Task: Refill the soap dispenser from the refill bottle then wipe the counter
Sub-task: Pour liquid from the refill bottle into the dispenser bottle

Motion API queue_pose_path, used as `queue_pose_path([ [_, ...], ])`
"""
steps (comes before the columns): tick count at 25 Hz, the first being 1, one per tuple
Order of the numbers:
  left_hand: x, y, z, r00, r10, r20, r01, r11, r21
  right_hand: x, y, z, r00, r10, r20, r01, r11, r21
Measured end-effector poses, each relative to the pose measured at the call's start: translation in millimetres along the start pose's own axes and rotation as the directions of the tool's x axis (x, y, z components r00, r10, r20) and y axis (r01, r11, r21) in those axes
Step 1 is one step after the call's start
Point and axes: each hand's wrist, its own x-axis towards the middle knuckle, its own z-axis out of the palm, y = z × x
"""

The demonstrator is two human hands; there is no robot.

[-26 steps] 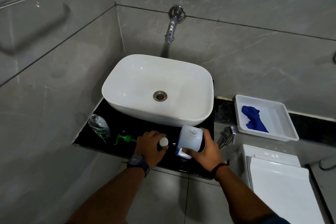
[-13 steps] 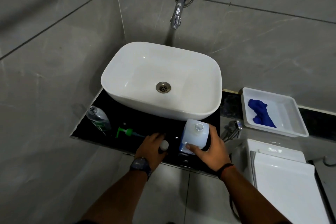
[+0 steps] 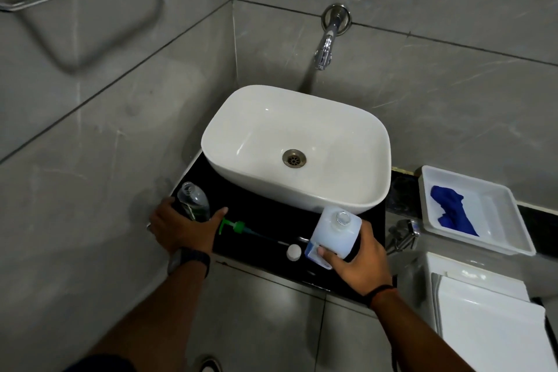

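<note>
A clear soap dispenser bottle (image 3: 193, 201) with its top off stands at the left end of the black counter (image 3: 265, 214). My left hand (image 3: 184, 228) wraps around its lower part. The dispenser's green pump (image 3: 234, 226) lies flat on the counter beside it. A small white cap (image 3: 293, 251) rests near the counter's front edge. My right hand (image 3: 354, 260) grips the white refill bottle (image 3: 335, 234), which stands uncapped in front of the basin.
A white basin (image 3: 296, 148) fills the back of the counter under a wall tap (image 3: 326, 45). To the right, a white tray (image 3: 483, 238) holds a blue cloth (image 3: 451, 210). A chrome sprayer (image 3: 403, 234) and a white toilet tank (image 3: 483, 317) sit below it.
My left hand set the white cap down on the counter and moved left onto the dispenser bottle. My right hand stayed on the refill bottle.
</note>
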Motion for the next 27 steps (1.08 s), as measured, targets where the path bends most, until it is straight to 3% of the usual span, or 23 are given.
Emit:
queue_pose_path([
  [3,19,-5,9,0.990,-0.112,0.085,0.117,0.991,-0.058,8,-17,7,0.998,-0.059,-0.015,0.059,0.998,0.011],
  [10,39,-25,30,0.970,-0.052,0.239,0.090,0.984,-0.154,20,-41,14,0.990,-0.144,-0.013,0.144,0.989,0.037],
  [16,53,8,8,0.974,0.008,0.227,0.057,0.959,-0.277,43,-73,2,0.971,-0.230,0.063,0.225,0.971,0.082],
  [20,46,71,-18,0.972,0.199,0.123,-0.154,0.940,-0.304,64,-113,-21,0.969,-0.242,0.052,0.237,0.968,0.077],
  [27,-7,153,-49,0.896,0.380,0.230,-0.270,0.876,-0.399,95,-183,-73,0.924,-0.320,0.209,0.359,0.915,-0.184],
])
